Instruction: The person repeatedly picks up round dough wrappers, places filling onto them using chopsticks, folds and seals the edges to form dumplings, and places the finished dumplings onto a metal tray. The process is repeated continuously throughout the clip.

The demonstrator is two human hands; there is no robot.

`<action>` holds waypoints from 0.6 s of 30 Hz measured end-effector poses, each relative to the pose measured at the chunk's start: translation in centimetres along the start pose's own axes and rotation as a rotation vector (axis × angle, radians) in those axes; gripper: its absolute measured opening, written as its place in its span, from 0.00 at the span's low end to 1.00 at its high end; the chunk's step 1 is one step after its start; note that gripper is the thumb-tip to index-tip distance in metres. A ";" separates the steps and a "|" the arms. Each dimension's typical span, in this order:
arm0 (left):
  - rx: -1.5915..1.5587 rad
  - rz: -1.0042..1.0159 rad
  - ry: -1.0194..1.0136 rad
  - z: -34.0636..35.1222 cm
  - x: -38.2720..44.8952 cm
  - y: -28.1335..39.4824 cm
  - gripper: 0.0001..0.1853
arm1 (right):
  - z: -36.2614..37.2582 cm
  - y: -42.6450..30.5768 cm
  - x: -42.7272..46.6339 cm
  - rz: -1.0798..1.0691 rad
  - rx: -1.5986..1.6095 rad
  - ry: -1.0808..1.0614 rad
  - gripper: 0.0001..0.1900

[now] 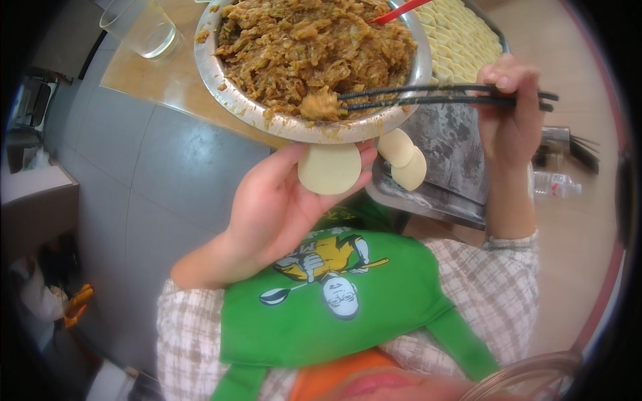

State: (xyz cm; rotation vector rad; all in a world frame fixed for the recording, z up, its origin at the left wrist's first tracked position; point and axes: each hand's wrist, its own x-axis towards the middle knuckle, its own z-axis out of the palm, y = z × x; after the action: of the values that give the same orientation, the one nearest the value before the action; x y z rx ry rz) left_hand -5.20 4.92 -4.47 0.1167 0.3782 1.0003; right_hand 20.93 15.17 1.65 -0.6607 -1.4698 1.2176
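Note:
A round dough wrapper [329,169] lies flat on the palm and fingers of my left hand [281,205], just below the near rim of a metal bowl [321,133]. Brown minced filling [311,45] is heaped in the bowl. My right hand [511,110] grips a pair of black chopsticks [426,95], whose tips hold a small lump of filling [321,104] at the bowl's near inner edge. A red utensil handle [399,11] sticks out of the filling at the far right. More dough wrappers [409,169] overlap on a floured metal tray [451,145] right of my left hand.
A drinking glass [145,32] stands near the left corner of the wooden table [135,75]. Behind the floured tray, rows of folded dumplings [459,40] fill another tray. To the right of my right forearm are a plastic bottle [556,184] and a metal container [551,145] with dark sticks.

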 end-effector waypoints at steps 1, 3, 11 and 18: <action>-0.018 0.004 -0.008 0.0 0.0 0.0 0.28 | 0.3 0.1 -0.4 0.059 0.044 0.059 0.18; -0.047 0.009 0.000 0.0 -0.1 -0.1 0.29 | 0.3 0.4 -0.8 0.105 0.145 0.088 0.18; -0.167 -0.157 -0.070 -0.7 -0.6 -1.7 0.30 | -1.2 0.0 -3.8 0.075 0.028 -0.092 0.22; -0.109 -0.161 -0.074 -0.8 -1.1 -2.5 0.29 | -3.7 -3.1 -4.3 0.003 -0.036 -0.221 0.21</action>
State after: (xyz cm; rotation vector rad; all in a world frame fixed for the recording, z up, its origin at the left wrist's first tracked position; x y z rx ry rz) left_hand -4.04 2.66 -5.60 0.0241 0.2601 0.8530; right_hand 26.20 11.63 2.58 -0.5659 -1.6771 1.3018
